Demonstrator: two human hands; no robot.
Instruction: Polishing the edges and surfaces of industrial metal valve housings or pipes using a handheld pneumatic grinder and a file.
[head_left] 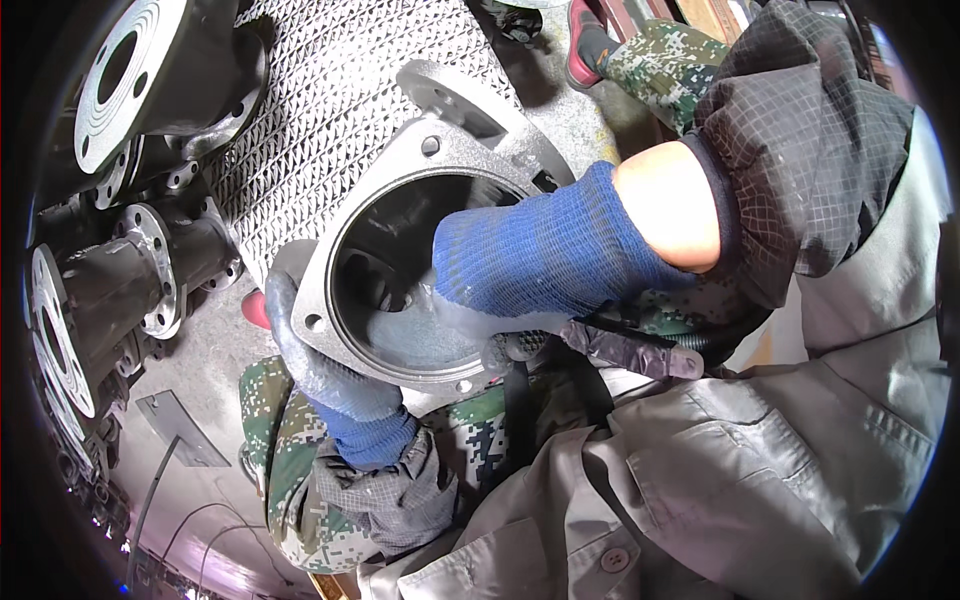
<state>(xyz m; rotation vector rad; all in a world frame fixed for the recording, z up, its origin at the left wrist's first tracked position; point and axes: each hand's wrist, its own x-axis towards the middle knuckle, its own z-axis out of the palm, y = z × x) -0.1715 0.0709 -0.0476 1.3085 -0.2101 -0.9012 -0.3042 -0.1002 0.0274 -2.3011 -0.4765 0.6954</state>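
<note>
A grey metal casting (pixel 430 145) with a squarish holed flange and a wide round bore faces up in front of me. My left hand (pixel 345 375), in a grey-coated blue glove, is closed round the lower-left edge of its flange. My right hand (pixel 475 305), gloved alike, reaches over the rim into the bore. Its fingers are blurred inside, and I cannot make out what they hold. Just below the right glove lies a dark, worn, tube-shaped tool body (pixel 635 352), with a black hose (pixel 735 335) close by.
Under the casting's far side runs a silvery diamond-patterned surface (pixel 340 90). Dark flanged pipe castings (pixel 105 290) crowd the left, one large flanged piece (pixel 150 80) at the upper left. A flat plate (pixel 180 430) lies on the floor. Camouflage-trousered legs and red shoes show nearby.
</note>
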